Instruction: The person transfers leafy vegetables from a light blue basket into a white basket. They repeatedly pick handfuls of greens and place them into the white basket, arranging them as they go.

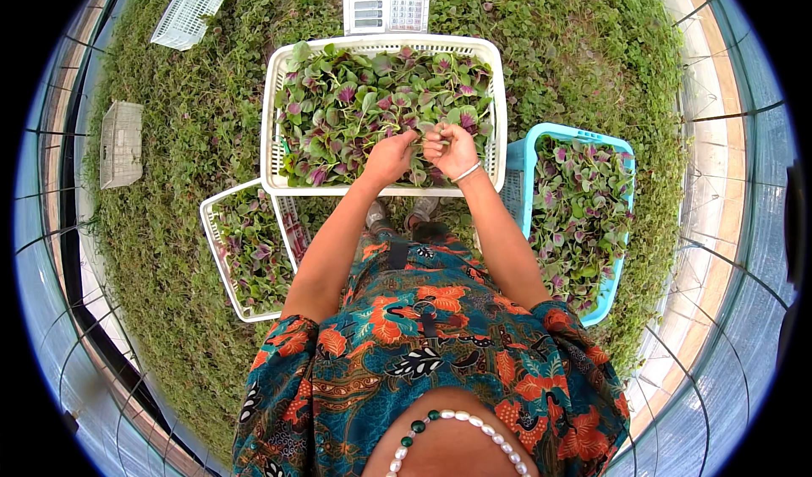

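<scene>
A white plastic basket (384,191) stands in front of me, heaped with red-and-green amaranth leaves (355,115). Over its near right part, my left hand (390,158) is curled with the thumb pressed down on a leafy amaranth sprig; its other fingertips are mostly hidden. Close beside it, my right hand (451,151) is turned palm up, fingers bent, with a small green piece of amaranth pinched at the thumb. A white bangle (467,172) circles the right wrist. The two hands nearly meet just above the leaves.
Behind the basket is a white digital scale display (386,11). A blue basket (528,179) of amaranth stands right, another white basket (222,267) of amaranth left. Two pale crates (193,7) lie farther left on low green plants (171,236). Netting walls (742,179) curve around.
</scene>
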Demonstrator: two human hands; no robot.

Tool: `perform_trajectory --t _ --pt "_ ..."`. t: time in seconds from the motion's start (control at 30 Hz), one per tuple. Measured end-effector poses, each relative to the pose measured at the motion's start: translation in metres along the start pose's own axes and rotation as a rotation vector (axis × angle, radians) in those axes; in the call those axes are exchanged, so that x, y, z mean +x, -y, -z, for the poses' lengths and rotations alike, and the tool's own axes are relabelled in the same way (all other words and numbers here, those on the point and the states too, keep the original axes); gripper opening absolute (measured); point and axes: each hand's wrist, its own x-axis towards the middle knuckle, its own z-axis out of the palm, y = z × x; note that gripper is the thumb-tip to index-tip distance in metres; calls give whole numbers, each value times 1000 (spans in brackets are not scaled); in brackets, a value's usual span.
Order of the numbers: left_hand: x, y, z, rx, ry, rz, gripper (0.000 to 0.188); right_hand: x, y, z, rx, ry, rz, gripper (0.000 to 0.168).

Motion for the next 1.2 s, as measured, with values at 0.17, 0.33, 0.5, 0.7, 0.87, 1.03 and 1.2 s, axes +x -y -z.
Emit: perform_trajectory --t 0.17,0.33,0.5,0.7,0.87,1.03,1.2 --pt "-15 72 38 93 -166 100 23 -37 7 -24 229 131 130 7" --pt "4 137 96 247 -318 190 59 -78 9 -22 193 215 209 3" --pt "65 179 120 367 -301 224 73 -96 -11 -18 216 183 380 6" --pt "129 209 49 481 253 469 83 -97 -48 -17 115 -30 421 8" --pt "137 261 -28 432 574 377 53 -88 -81 5 76 -141 333 6" --pt "126 215 10 395 425 381 53 -78 -86 -1 33 -176 283 7" --pt "66 185 64 328 -101 204 74 -61 -81 -33 -88 -123 226 6"
